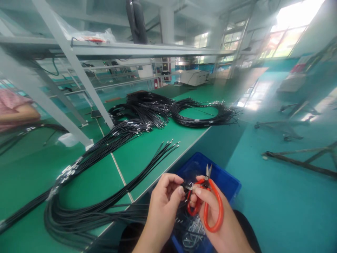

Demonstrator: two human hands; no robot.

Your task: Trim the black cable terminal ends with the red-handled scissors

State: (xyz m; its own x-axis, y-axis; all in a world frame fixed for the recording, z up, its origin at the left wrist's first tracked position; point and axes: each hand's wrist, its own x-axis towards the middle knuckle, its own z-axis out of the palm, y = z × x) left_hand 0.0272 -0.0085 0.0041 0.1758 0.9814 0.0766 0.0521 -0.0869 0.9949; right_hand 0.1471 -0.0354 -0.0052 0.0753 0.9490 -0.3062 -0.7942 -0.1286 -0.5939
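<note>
While R grip (212, 203) wraps red-hndl scissors (206, 179), blades (207, 171) ajar | L grip (164, 203) pinches blk cable (185, 186)

1 head view, facing forward-down, hands (164, 202) close

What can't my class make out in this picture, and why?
Head view:
Small part between left grip and right grip: too small, partly covered by them.
Silvery bits: too blurred to count.
Bin: near end cut off by bottom edge.
Co-worker: cut off by left edge.
</note>
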